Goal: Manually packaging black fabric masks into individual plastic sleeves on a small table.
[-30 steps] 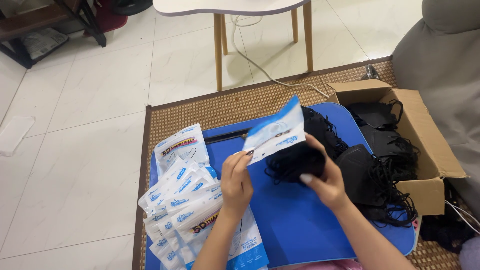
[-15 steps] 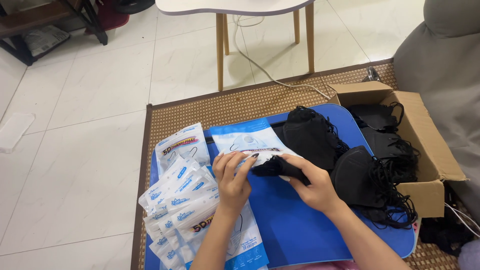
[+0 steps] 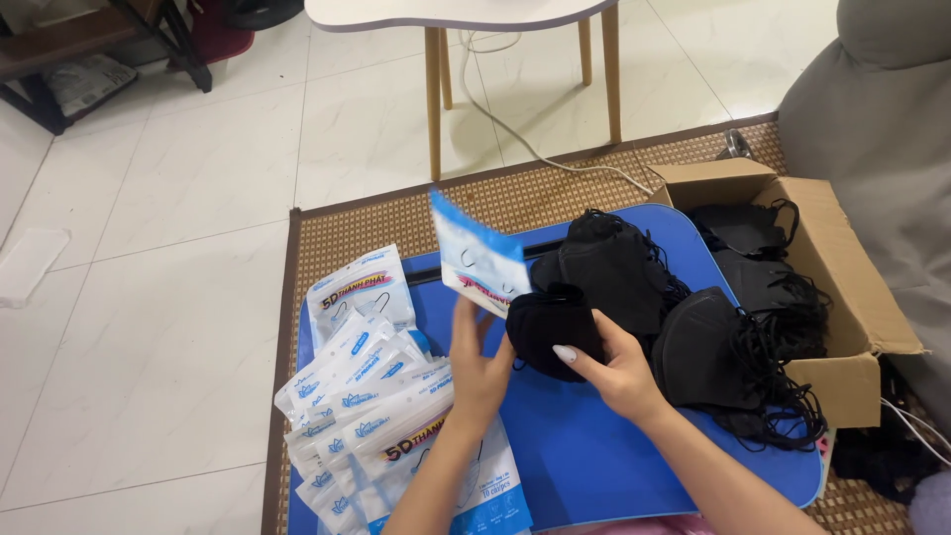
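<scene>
My left hand (image 3: 479, 365) holds a white and blue plastic pouch (image 3: 477, 256) by its lower edge, tilted upright above the blue lap table (image 3: 594, 451). Just right of the pouch, my right hand (image 3: 616, 374) grips a folded stack of black face masks (image 3: 548, 332). The stack's left end nearly touches the pouch. Both hands hover over the middle of the table.
Several filled white and blue pouches (image 3: 362, 396) fan over the table's left side. Loose black masks (image 3: 619, 266) pile at the table's back and right (image 3: 718, 352). An open cardboard box (image 3: 852, 322) with more masks stands at right. A woven mat (image 3: 396, 223) lies underneath; wooden table legs (image 3: 433, 99) stand behind.
The pouch, down near the table half a second ago, now stands upright in my left hand. My right hand has moved the black masks slightly right of it.
</scene>
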